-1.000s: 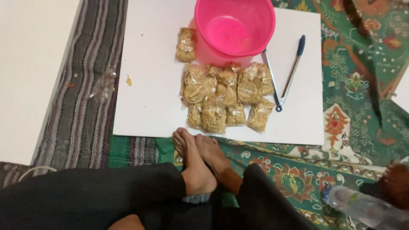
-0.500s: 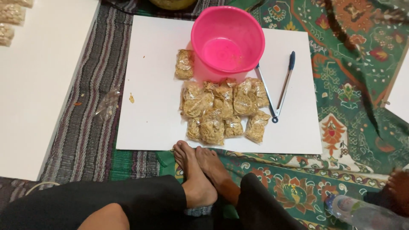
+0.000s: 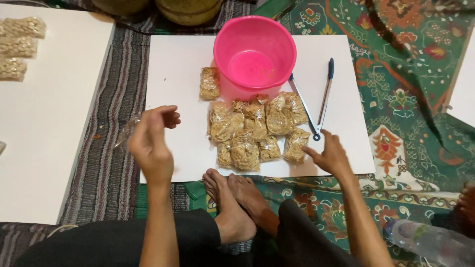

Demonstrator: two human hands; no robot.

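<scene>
A white board [image 3: 178,74] is laid on a patterned floor mat [image 3: 396,99], with a pile of small clear packets of snack [image 3: 257,131] shown just in front of an empty pink bucket [image 3: 255,54]. The right hand [image 3: 330,155] is seen low beside the pile, fingers [image 3: 310,152] spread and gripping nothing, near metal tongs with a blue handle [image 3: 316,101]. The left hand [image 3: 151,141] is raised above the board's left edge, fingers loosely curled, nothing visibly held. Bare feet [image 3: 232,198] are seen below the board.

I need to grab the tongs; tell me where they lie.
In the head view, the metal tongs lie on the white board, right of the pink bucket, just beyond the right hand.
</scene>
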